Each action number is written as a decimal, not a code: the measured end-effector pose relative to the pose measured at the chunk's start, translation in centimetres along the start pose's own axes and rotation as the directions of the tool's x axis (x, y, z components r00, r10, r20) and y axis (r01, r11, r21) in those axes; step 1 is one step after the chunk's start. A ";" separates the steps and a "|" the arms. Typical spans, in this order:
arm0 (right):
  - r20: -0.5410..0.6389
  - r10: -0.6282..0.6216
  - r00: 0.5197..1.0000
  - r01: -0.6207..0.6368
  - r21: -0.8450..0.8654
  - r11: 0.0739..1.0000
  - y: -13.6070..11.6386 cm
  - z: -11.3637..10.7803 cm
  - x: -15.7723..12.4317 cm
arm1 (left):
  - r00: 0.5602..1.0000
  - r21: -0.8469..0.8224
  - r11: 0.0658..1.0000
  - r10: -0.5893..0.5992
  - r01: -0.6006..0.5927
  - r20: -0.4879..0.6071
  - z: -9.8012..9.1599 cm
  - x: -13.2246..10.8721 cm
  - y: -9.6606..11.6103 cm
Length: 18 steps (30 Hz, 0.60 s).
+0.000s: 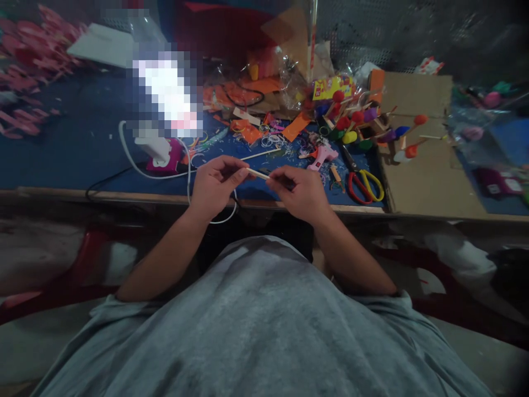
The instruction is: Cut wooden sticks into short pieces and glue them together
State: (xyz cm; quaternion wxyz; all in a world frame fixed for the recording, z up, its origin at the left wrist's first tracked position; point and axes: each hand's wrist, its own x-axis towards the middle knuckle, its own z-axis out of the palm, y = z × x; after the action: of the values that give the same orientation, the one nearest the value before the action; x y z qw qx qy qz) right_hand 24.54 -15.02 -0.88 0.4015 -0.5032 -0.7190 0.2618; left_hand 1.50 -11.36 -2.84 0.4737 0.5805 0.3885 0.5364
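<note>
Both my hands pinch one short, pale wooden stick [258, 173] above the front edge of the blue table. My left hand [215, 184] grips its left end between thumb and index finger. At the other end, the fingertips of my right hand [300, 190] are closed on it. A longer thin stick [261, 154] lies on the table just behind my hands. To the right of my right hand are a pink glue gun [323, 156] and scissors [364, 186] with red and yellow handles.
Coloured clay-like balls on sticks [359, 117] stand by a cardboard sheet [425, 165] at right. Orange paper scraps [297, 125] and shavings litter the middle. A white cable [140, 175] loops from a purple power socket [176, 154] past my left hand. Pink pieces [33, 49] lie far left.
</note>
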 end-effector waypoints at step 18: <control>0.041 -0.120 0.992 0.126 -0.442 0.888 2.1 -1.6 2.7 | 0.883 0.527 0.754 0.469 -0.393 -0.014 -5.2 2.1 -1.9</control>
State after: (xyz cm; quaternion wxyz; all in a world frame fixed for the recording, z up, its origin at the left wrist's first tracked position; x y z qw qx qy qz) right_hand 26.49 -11.83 -0.85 0.2873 -0.5334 -0.7927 0.0683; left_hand -3.26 -8.23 -4.23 0.1370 0.7178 0.4047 0.5497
